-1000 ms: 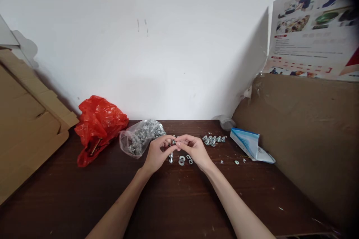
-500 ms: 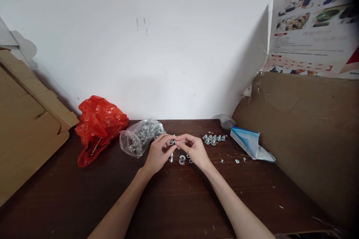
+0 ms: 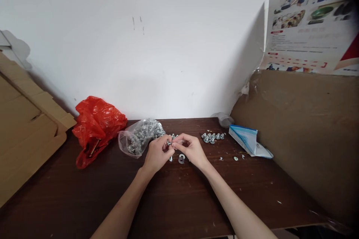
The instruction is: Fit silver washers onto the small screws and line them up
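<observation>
Above the table point(image 3: 179, 201), the left hand point(image 3: 156, 154) and right hand point(image 3: 194, 152) pinch a small bolt point(image 3: 169, 143) between them, with washers point(image 3: 181, 160) just below, a clear bag point(image 3: 143, 136) and red bag point(image 3: 97, 123) leftward, and more bolts point(image 3: 212, 138) and a blue-white packet point(image 3: 244, 137) rightward.

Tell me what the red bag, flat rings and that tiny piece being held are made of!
Red bag: probably thin plastic, glossy and crinkled. Flat rings: likely metal; they're silvery grey with a slight shine. Tiny piece: maybe shiny metal too, as it glints silvery, but it's partly hidden.
</observation>
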`<move>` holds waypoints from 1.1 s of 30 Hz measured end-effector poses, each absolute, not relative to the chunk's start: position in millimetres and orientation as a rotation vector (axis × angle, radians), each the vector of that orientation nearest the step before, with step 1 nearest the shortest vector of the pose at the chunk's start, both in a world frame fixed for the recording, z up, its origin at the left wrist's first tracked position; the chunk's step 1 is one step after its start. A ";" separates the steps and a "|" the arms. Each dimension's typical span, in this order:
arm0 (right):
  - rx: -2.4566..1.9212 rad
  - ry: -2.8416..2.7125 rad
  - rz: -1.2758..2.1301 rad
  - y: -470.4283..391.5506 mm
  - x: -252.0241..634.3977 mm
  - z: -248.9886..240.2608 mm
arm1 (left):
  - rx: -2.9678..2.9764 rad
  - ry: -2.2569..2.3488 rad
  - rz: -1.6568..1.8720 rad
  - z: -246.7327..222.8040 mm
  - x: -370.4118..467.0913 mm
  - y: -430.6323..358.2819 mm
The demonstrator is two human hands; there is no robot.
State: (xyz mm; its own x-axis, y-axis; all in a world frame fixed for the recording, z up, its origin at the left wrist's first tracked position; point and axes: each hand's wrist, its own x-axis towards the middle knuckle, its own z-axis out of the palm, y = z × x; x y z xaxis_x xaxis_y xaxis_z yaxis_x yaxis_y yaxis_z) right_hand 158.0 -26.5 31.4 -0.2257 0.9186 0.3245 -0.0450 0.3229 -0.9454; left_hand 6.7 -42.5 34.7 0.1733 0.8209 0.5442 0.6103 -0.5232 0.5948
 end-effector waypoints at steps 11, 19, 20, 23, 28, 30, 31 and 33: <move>-1.192 -2.157 0.840 -15.1 217.0 33.7 | 2.095 1.473 1.469 34.4 -3.3 -38.7; -1.247 -2.208 0.839 -13.3 212.1 24.1 | 2.126 1.447 1.532 35.5 -1.1 -38.4; -1.244 -2.208 0.817 -12.7 212.2 23.4 | 2.121 1.437 1.545 35.5 -1.2 -38.3; -1.195 -2.187 0.752 -12.2 212.3 24.1 | 2.123 1.438 1.567 35.1 -1.3 -38.6; -0.958 -1.909 0.907 -19.0 199.6 35.0 | 2.190 1.424 1.583 34.6 2.0 -42.0; -0.855 -1.773 0.991 -23.1 189.1 38.7 | 2.218 1.374 1.565 34.1 4.4 -43.4; -0.810 -1.709 1.019 -24.9 183.4 39.6 | 2.233 1.349 1.550 33.8 5.6 -43.9; -0.748 -1.584 1.067 -27.5 172.6 39.0 | 2.260 1.310 1.521 33.0 7.7 -44.6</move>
State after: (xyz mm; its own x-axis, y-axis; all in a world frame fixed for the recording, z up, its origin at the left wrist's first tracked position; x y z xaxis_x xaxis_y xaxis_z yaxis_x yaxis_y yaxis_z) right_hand 172.6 -27.5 39.0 -0.2677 0.8730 0.4078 -0.0494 0.4102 -0.9106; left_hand 7.7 -44.6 33.0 0.1214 0.7055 0.6983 0.5860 -0.6187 0.5232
